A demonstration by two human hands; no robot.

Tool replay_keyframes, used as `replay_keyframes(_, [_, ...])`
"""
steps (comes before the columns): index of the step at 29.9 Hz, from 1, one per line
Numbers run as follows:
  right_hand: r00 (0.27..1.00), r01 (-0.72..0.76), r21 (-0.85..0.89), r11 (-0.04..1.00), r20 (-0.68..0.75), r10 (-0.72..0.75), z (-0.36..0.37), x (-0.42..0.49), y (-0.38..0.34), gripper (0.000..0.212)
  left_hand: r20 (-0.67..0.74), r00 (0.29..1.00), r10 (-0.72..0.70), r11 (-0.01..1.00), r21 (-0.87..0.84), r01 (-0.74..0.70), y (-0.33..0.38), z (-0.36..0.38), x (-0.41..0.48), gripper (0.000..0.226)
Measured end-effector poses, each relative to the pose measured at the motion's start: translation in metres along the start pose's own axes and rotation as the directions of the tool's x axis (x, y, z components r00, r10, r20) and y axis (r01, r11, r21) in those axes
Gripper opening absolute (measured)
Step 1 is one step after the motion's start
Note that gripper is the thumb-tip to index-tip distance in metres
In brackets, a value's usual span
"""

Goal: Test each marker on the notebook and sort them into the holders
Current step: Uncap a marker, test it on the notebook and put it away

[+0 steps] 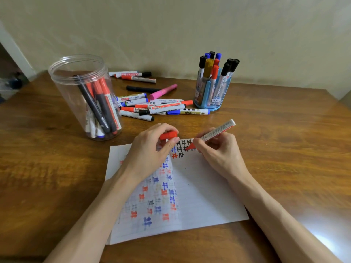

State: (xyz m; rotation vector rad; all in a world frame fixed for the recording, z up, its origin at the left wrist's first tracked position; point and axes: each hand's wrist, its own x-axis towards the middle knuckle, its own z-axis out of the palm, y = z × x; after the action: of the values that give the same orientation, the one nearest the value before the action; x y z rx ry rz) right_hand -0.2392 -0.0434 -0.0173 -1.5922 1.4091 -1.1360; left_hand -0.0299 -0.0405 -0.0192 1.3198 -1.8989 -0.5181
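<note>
Pale wall (pixel 171 25) rises behind a brown wooden bench (pixel 284 139) on which an open notebook (pixel 205 196) lies near the front edge. Its left page is crowded with small test marks in red, blue and black, and its right page is mostly bare apart from a cluster of the same marks along the top. The right grip (pixel 218 149) is clenched around a red marker (pixel 216 131), fingers pinching the white barrel low down. The barrel slants up and to the right, and the red tip meets the page among the top marks. The left grip (pixel 150 150) rests on the upper part of the left page and pinches the red cap (pixel 168 135) between thumb and curled fingers, just beside the marker's tip but apart from it. Both forearms reach in from the bottom of the view across the notebook. To the left, beyond the notebook, stands a clear plastic jar (pixel 62 86) without a lid, with several red, black and blue markers leaning inside it. To the right, further back, a blue holder (pixel 207 108) with a cartoon print stands upright, packed with markers whose black, blue, red and gold caps point up. Between the two containers a loose heap of markers (pixel 152 107) lies flat on the bench, mostly white barrels with red, blue or black caps. A pink marker (pixel 163 91) and a black marker (pixel 142 89) lie just behind the heap, and a few more lie close to the wall.
</note>
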Motion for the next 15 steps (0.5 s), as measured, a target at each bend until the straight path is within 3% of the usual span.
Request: replay_keyframes(15, [0.997,0.077,-0.088,0.993,0.018,-0.076,0.0039,-0.0036,0.0062,0.011,-0.006,1.0,-0.001,1.0,0.006,0.001,-0.0041,0.0009,-0.0006,0.021])
